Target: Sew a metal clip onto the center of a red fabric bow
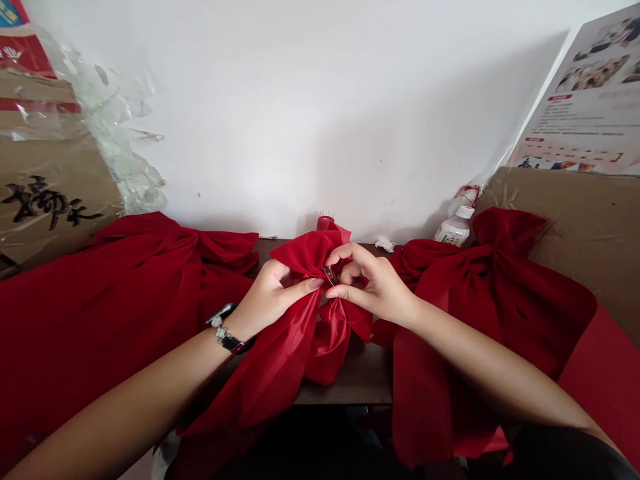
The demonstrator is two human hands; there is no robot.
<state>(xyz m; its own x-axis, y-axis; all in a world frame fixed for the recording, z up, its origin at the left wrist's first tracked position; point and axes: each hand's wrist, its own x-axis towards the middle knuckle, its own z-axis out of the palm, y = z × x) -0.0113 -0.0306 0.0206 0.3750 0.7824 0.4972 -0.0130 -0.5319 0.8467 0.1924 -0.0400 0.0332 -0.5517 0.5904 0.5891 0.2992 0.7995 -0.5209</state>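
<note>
A red cloth bow (305,313) is gathered at its middle above a dark wooden table (365,373). My left hand (270,297), with a bracelet at the wrist, pinches the bow's gathered centre from the left. From the right, my right hand (373,283) grips the same knot with closed fingers. A small metal pin or clip (331,275) shows between the fingertips of both hands. The bow's tails hang down over the table's front edge.
A large red bow (125,287) lies to the left and another (495,287) to the right. A red spool (325,222) and a white bottle (454,230) stand by the white wall. Cardboard (45,187) with clear plastic leans at left, cardboard (590,227) with a poster at right.
</note>
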